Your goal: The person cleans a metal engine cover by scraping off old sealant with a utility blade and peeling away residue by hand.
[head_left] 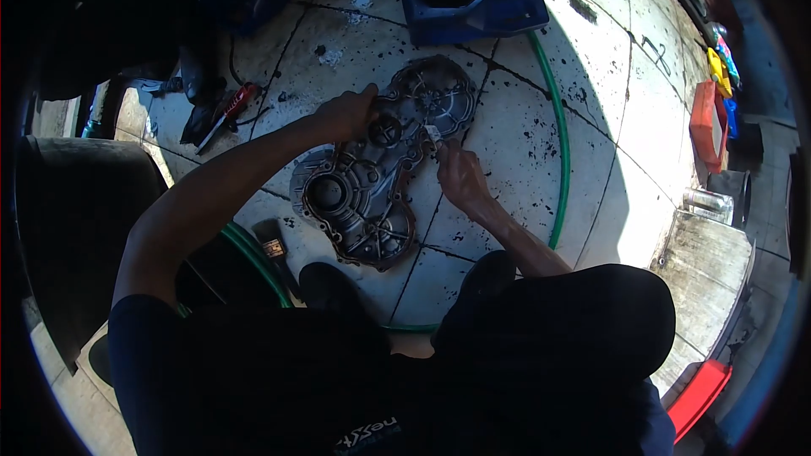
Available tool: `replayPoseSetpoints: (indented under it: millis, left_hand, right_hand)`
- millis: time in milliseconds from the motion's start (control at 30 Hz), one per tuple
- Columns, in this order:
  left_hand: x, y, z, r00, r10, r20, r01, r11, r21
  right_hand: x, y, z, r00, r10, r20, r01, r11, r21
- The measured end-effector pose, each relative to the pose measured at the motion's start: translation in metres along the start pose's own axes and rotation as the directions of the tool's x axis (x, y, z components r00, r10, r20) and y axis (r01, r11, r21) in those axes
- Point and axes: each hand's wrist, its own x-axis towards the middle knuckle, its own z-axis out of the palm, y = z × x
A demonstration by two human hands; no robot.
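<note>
A grey metal gearbox casing half (342, 167) lies on the tiled floor in front of my feet, its ribbed, hollowed side facing up. My left hand (348, 116) grips its upper left edge, fingers partly hidden. At the casing's right edge, my right hand (462, 176) is closed in a pinch around a small flat, pale scraper-like piece (432, 132). That piece touches or hovers just over the rim; its lower part is hidden by my fingers.
A blue plastic container (473, 25) stands beyond the casing. A green hose (561, 143) curves along the right. A paintbrush (273, 245) lies near my left foot, a red-handled tool (236, 105) farther left. A red tray (708, 127) sits at far right. Dark grime spots the tiles.
</note>
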Motion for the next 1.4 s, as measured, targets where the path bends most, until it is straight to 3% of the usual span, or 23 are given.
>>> replayPoseSetpoints:
  millis: [67,133,167,200,267,300,333,400,433,533,567,700,867,933,1000,1067,1133,1167,1200,1233,1267,1333,1400]
  left_hand:
    - [-0.007,0.000,0.004,0.999,-0.035,0.013,0.035,0.999,-0.009]
    - [-0.008,-0.001,0.012,1.000,-0.011,-0.013,0.010,1.000,-0.025]
    - [-0.009,0.000,0.017,1.000,-0.011,-0.012,0.010,0.996,-0.091]
    - [-0.010,0.004,0.023,1.000,-0.004,-0.012,0.003,0.996,-0.093]
    - [-0.013,0.009,0.027,0.997,-0.065,-0.031,0.062,0.995,-0.082]
    - [-0.013,0.009,0.030,0.997,-0.070,-0.032,0.066,0.993,-0.100]
    - [-0.015,0.008,0.030,0.997,-0.076,-0.025,0.073,0.993,-0.096]
    - [-0.015,0.005,0.030,0.999,-0.043,-0.027,0.040,0.992,-0.122]
    - [-0.017,0.005,0.031,0.999,-0.044,-0.027,0.040,0.991,-0.127]
    - [-0.013,0.009,0.029,0.999,-0.040,-0.035,0.036,0.992,-0.123]
    - [-0.014,0.010,0.028,0.999,-0.044,-0.025,0.041,0.992,-0.118]
    - [-0.016,0.005,0.027,1.000,-0.009,-0.027,0.005,0.991,-0.132]
    - [-0.013,0.008,0.022,0.999,-0.032,0.009,0.032,0.994,-0.106]
    - [-0.012,0.006,0.022,1.000,-0.020,0.011,0.021,0.998,-0.061]
    - [-0.012,0.009,0.019,0.998,-0.043,0.050,0.050,0.989,-0.137]
    - [-0.014,0.019,0.012,0.995,-0.056,0.087,0.065,0.992,-0.105]
    - [-0.019,0.030,0.011,0.993,-0.109,-0.055,0.114,0.987,0.112]
    - [-0.018,0.033,0.010,0.992,-0.113,-0.061,0.119,0.987,0.109]
    - [-0.019,0.036,0.010,0.961,0.114,-0.251,-0.044,0.962,0.269]
    - [-0.019,0.039,0.011,0.853,0.354,-0.383,-0.164,0.879,0.447]
    - [-0.020,0.044,0.013,0.855,0.350,-0.382,-0.164,0.882,0.441]
    - [-0.019,0.057,0.010,0.721,0.579,-0.381,-0.414,0.800,0.433]
    - [-0.014,0.074,0.019,0.763,0.532,-0.367,-0.434,0.843,0.319]
  right_hand:
    - [0.004,0.004,-0.003,0.999,-0.029,-0.012,0.030,0.995,0.098]
    - [0.017,0.006,-0.021,0.973,0.230,-0.033,-0.220,0.956,0.193]
    - [0.018,0.007,-0.027,0.970,0.244,0.008,-0.244,0.964,0.104]
    - [0.012,0.010,-0.021,0.969,0.247,0.004,-0.247,0.964,0.099]
    - [-0.001,0.000,0.003,0.995,-0.101,0.009,0.102,0.994,-0.042]
    - [-0.006,-0.010,0.001,0.993,0.010,0.116,-0.014,0.999,0.038]
    - [-0.003,-0.013,-0.005,0.993,0.012,0.120,-0.017,0.999,0.047]
    - [0.010,-0.001,-0.020,0.979,0.199,0.046,-0.203,0.975,0.090]
    - [0.016,0.008,-0.026,0.985,0.172,0.003,-0.172,0.984,-0.054]
    - [0.003,0.000,-0.013,0.974,0.208,0.088,-0.202,0.976,-0.081]
    - [-0.004,-0.007,-0.010,0.976,0.147,0.160,-0.130,0.985,-0.114]
    - [0.011,-0.003,-0.022,0.977,0.203,0.065,-0.204,0.979,0.008]
    - [0.004,-0.009,-0.019,0.973,0.179,0.146,-0.164,0.980,-0.114]
    - [0.003,-0.010,-0.020,0.949,0.187,0.254,-0.150,0.976,-0.157]
    - [0.010,-0.006,-0.026,0.970,0.166,0.178,-0.151,0.984,-0.095]
    - [0.023,-0.011,-0.038,0.971,0.196,0.140,-0.168,0.968,-0.189]
    - [0.031,-0.023,-0.057,0.967,0.208,0.149,-0.181,0.968,-0.175]
    - [0.035,-0.029,-0.065,0.944,0.265,0.196,-0.220,0.949,-0.224]
    - [0.037,-0.031,-0.069,0.914,0.327,0.241,-0.258,0.926,-0.275]
    - [0.035,-0.030,-0.071,0.911,0.328,0.248,-0.258,0.926,-0.277]
    - [0.033,-0.027,-0.075,0.898,0.357,0.256,-0.282,0.915,-0.287]
    - [0.031,-0.026,-0.077,0.885,0.383,0.264,-0.301,0.904,-0.303]
    - [0.024,-0.025,-0.076,0.873,0.400,0.280,-0.334,0.908,-0.254]
